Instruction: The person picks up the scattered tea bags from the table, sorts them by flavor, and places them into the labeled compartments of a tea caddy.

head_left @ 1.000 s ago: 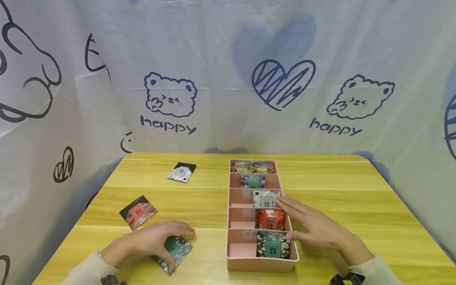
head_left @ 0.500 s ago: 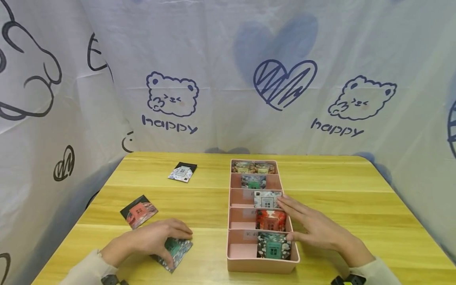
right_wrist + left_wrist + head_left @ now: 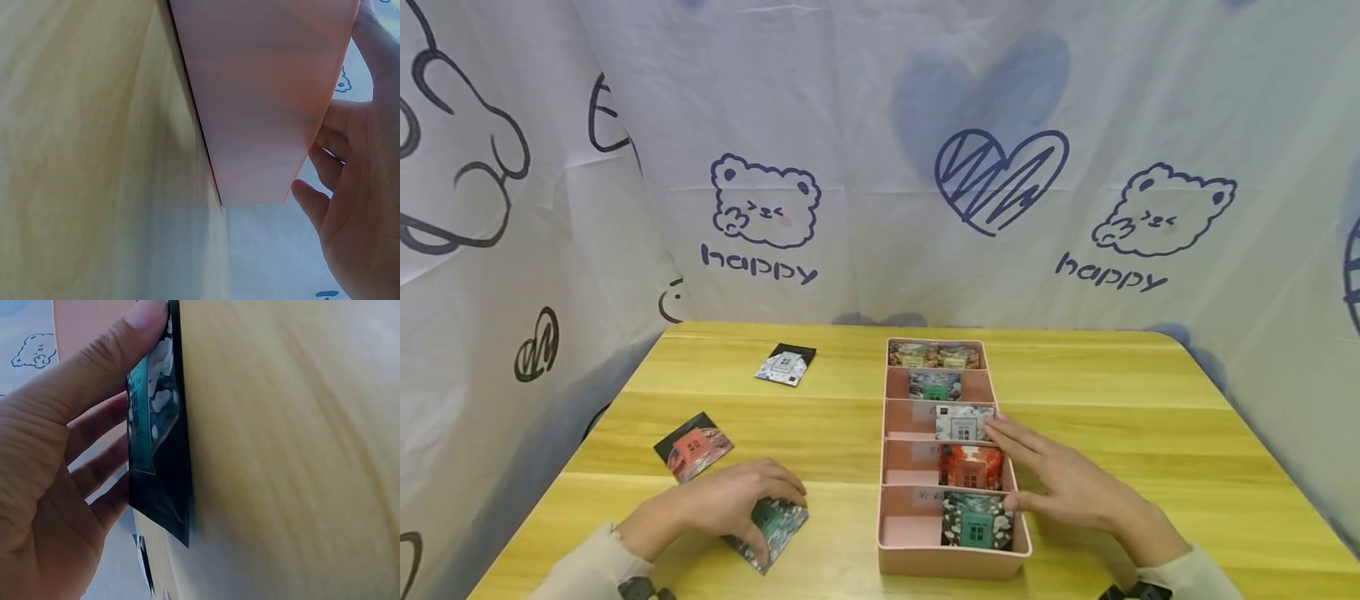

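In the head view my left hand (image 3: 730, 504) arches over a dark green floral tea sachet (image 3: 782, 525) on the table. Its thumb is at the near edge and its fingertips at the far edge. The left wrist view shows the thumb on this sachet (image 3: 159, 431), with the curled fingers behind it. My right hand (image 3: 1067, 475) rests on the right rim of a pink divided box (image 3: 951, 562), fingers fairly straight. Inside stand sachets: a green one (image 3: 977, 521) in front, then a red one (image 3: 972, 467) and a white one (image 3: 962, 422) near my right fingertips.
A red-and-black sachet (image 3: 693, 447) and a white-and-black sachet (image 3: 786, 364) lie on the left of the wooden table (image 3: 842, 417). The box's rear compartments hold a teal sachet (image 3: 935, 387) and two yellow-labelled sachets (image 3: 914, 356). A printed curtain (image 3: 865, 167) hangs behind.
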